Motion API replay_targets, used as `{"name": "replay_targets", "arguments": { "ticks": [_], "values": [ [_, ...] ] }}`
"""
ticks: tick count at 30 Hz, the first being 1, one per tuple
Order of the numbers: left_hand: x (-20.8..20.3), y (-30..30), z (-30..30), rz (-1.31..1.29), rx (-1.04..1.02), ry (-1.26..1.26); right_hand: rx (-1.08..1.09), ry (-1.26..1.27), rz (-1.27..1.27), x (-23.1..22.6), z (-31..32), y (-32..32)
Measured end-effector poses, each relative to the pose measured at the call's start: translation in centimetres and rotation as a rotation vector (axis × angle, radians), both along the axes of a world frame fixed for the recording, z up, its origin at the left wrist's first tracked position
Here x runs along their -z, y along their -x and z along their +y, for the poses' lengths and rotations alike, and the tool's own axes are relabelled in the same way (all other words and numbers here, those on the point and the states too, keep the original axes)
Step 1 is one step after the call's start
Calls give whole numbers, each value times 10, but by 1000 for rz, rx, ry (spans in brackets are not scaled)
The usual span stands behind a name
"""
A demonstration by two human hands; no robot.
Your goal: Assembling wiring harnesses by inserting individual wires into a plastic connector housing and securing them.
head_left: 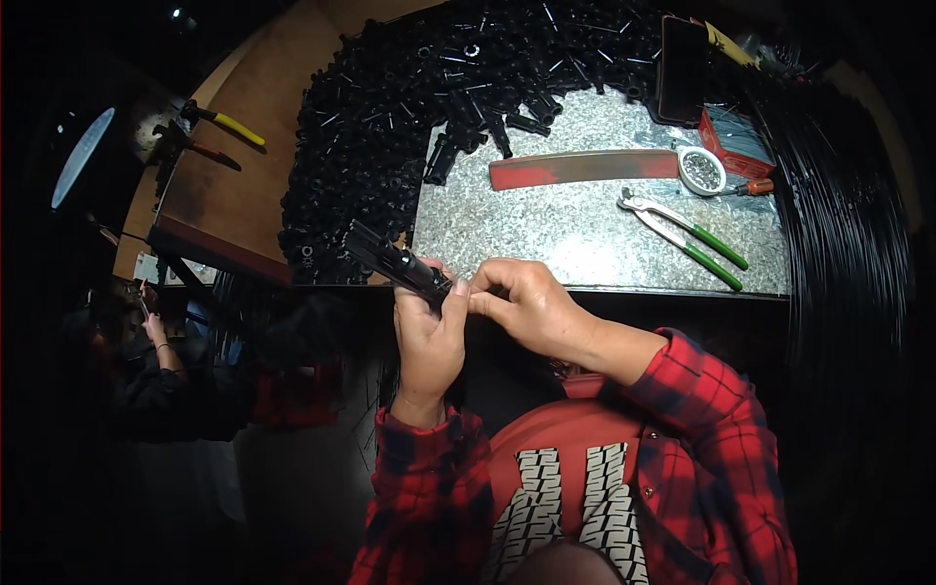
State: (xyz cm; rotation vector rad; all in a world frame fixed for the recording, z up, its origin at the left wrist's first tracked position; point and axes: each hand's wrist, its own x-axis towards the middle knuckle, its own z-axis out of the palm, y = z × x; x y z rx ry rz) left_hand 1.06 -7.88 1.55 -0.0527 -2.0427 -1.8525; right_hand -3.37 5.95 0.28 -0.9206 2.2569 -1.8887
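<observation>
My left hand is wrapped round a black tubular part, whose slotted far end points up and left over the table's front edge. Thumb and fingers of my right hand are pinched together at the near end of that part, against my left thumb. Whatever lies between those fingertips is too small or hidden to make out. Just beyond both hands spreads a large pile of similar black tubular parts, some with thin shiny metal rods.
On the speckled tabletop lie green-handled pincers, a worn red strip, a white bowl of small metal pieces, a screwdriver and a red box. Long black rods hang at right. Another person's hand shows far left.
</observation>
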Motion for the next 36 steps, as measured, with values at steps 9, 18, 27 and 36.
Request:
{"name": "replay_targets", "arguments": {
  "ticks": [9,18,27,36],
  "values": [
    [0,-2,2,36,30,-63,-153,115,-378,6,4,12],
    [6,-5,-1,92,16,-35,-234,33,-459,0,6,17],
    [13,-9,9,214,-114,96,-360,120,-481,4,6,16],
    [14,-9,0,186,-27,28,-438,250,-581,22,-2,5]
  ]
}}
